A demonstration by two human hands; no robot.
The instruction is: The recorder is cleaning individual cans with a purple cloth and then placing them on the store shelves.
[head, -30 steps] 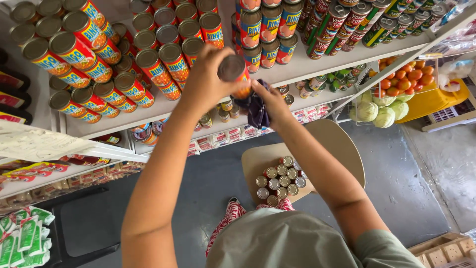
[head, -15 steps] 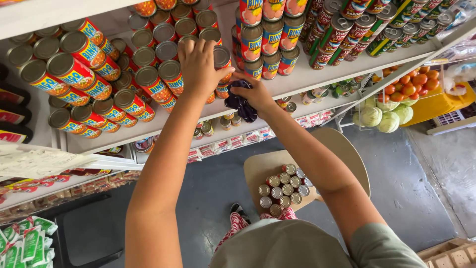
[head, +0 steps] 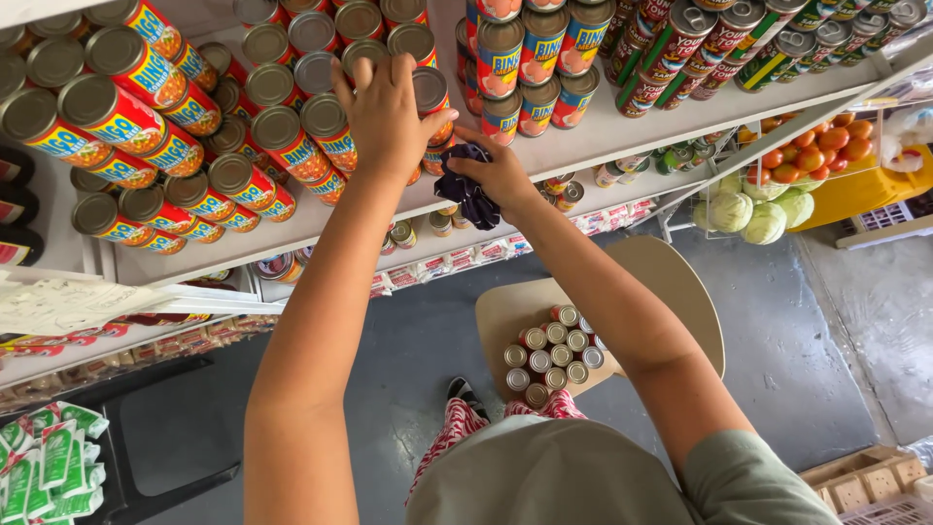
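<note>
My left hand (head: 387,115) rests on a red-labelled can (head: 432,95) that stands among the stacked cans (head: 277,136) on the white shelf (head: 622,122); its fingers wrap the can's top. Just to the right, my right hand (head: 498,173) holds a crumpled dark purple cloth (head: 471,187) against the shelf's front edge, below that can. Both arms reach up from my body at the bottom of the view.
A tan chair (head: 661,292) below me carries several small cans (head: 549,352) on its seat. Taller cans (head: 525,58) and dark cans (head: 700,39) fill the shelf to the right. Tomatoes (head: 812,148) and cabbages (head: 748,209) sit at far right. Green packets (head: 44,457) lie at lower left.
My left hand has carried the can up and set it among the stacked cans on the shelf. My right hand with the cloth has followed towards the shelf edge.
</note>
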